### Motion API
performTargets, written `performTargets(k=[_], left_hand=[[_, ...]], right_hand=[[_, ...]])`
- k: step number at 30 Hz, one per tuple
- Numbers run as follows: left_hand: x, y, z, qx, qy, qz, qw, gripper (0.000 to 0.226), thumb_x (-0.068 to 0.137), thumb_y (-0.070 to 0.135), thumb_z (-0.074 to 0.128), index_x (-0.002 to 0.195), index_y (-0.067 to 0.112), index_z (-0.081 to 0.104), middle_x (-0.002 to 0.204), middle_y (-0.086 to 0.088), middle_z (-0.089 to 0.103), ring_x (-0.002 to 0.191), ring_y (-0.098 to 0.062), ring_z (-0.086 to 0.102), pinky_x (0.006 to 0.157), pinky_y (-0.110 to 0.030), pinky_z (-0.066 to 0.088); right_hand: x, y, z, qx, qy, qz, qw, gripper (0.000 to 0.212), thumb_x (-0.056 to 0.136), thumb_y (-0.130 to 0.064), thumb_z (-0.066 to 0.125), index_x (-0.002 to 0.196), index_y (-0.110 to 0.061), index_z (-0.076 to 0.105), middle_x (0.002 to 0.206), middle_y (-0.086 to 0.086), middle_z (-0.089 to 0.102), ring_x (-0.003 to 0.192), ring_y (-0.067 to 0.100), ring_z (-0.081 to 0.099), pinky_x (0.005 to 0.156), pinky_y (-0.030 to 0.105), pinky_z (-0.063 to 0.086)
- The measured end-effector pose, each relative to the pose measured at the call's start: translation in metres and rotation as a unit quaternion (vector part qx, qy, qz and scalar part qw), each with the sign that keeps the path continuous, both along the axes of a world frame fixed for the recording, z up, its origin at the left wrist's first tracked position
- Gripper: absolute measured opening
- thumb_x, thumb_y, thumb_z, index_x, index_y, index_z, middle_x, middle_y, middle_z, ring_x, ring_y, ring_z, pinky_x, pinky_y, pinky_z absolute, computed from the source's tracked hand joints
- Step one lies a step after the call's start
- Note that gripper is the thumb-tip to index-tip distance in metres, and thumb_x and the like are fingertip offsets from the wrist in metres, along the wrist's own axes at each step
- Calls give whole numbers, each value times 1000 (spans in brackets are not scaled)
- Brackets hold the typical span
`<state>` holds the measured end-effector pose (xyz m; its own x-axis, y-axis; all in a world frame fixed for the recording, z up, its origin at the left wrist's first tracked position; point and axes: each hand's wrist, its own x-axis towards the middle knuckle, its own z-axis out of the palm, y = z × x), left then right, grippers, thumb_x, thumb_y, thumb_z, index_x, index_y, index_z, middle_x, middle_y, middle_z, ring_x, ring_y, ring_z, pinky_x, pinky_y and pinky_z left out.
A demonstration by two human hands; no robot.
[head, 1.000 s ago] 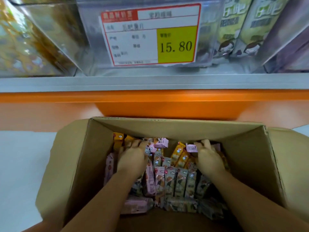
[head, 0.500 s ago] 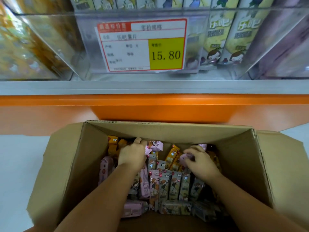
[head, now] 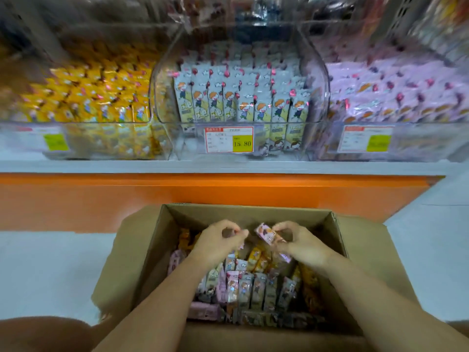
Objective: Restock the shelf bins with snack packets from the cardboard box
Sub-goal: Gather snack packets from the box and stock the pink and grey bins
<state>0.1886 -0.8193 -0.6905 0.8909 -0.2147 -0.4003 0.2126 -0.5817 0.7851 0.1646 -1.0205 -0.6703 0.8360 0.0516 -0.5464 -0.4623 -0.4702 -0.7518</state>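
While the right hand (head: 302, 246) pinches a pink snack packet (head: 269, 235) over the cardboard box (head: 365, 252), the pink-packet bin (head: 396, 97) sits at 2 o'clock.
Fingers of the left hand (head: 217, 243) curl thumb to forefinger, on what I cannot tell; lift clear of the box wall first.

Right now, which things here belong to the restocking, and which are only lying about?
Job: box, packets inside it, pink packet pinched by the right hand, left hand, left bin, middle bin, right bin.
Lying about: price tag, orange panel, floor.
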Motion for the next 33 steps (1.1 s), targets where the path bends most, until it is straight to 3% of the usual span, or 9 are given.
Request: performTargets(k=[4, 10, 13, 16, 20, 22, 25, 29, 33], left_hand=[[-21, -12, 45, -112, 24, 69, 991, 19, 97, 30, 51, 83, 26, 64, 93, -1, 59, 93, -25, 62, 87, -40, 55], [-41, -35, 112, -218, 4, 86, 972, 12, 96, 12, 51, 98, 20, 58, 112, 0, 60, 95, -14, 65, 87, -34, 55], [-42, -50, 142, -243, -26, 60, 968, 36, 91, 1, 54, 117, 26, 47, 124, 2, 57, 100, -14, 64, 78, -26, 55], [-42, -63, 161, -226, -56, 27, 972, 61, 86, 4, 63, 136, 30, 37, 133, 2, 55, 106, -15, 63, 72, -18, 51], [-38, -79, 176, -229, -59, -33, 971, 78, 84, 2, 66, 146, 26, 27, 133, -1, 57, 112, -9, 60, 84, -19, 50], [-39, -88, 185, -195, -97, -68, 974, 73, 85, 2, 65, 143, 31, 31, 128, 9, 57, 104, 5, 59, 83, -13, 48], [-43, -100, 201, -88, -201, -95, 971, 68, 90, 10, 62, 138, 43, 27, 114, 27, 49, 81, 28, 49, 69, 0, 43], [-42, -110, 217, 21, -298, -143, 944, 73, 94, 25, 57, 145, 51, 11, 142, 21, 38, 88, 11, 55, 83, -12, 45], [-29, -116, 233, -75, -280, -146, 946, 45, 95, 31, 53, 131, 51, 36, 134, 27, 42, 118, 11, 45, 100, -16, 40]], right_hand=[[-13, -6, 41, 88, -6, -23, 996, 48, 81, 6, 64, 121, -13, 47, 122, 8, 56, 100, 17, 56, 78, 25, 44], [-24, -11, 100, 149, -70, -19, 986, 49, 79, 8, 65, 114, -22, 50, 108, 22, 61, 91, 34, 63, 78, 40, 49], [-29, -21, 127, 165, -124, -24, 978, 37, 85, -1, 64, 116, -19, 52, 96, 10, 67, 81, 24, 66, 72, 35, 52], [-30, -36, 149, 182, -194, -44, 963, 30, 89, -15, 64, 117, -23, 56, 107, 4, 70, 100, 22, 67, 91, 45, 51], [-33, -54, 179, 116, -276, -69, 952, 36, 87, -37, 62, 113, -13, 59, 109, 15, 64, 99, 26, 64, 91, 50, 51], [-35, -61, 188, 88, -305, -60, 946, 48, 82, -47, 63, 105, -5, 59, 90, 18, 60, 80, 23, 59, 80, 48, 50], [-37, -65, 190, 92, -331, -65, 937, 28, 84, -37, 65, 87, -10, 61, 66, 2, 53, 61, 12, 49, 65, 36, 44], [-33, -70, 194, 74, -372, -63, 923, 18, 84, -36, 66, 85, -18, 65, 75, 8, 67, 61, 15, 58, 60, 28, 48], [-22, -83, 209, 74, -394, -60, 914, 39, 87, -20, 65, 58, -31, 42, 36, -13, 42, 35, 2, 39, 44, 12, 30]])
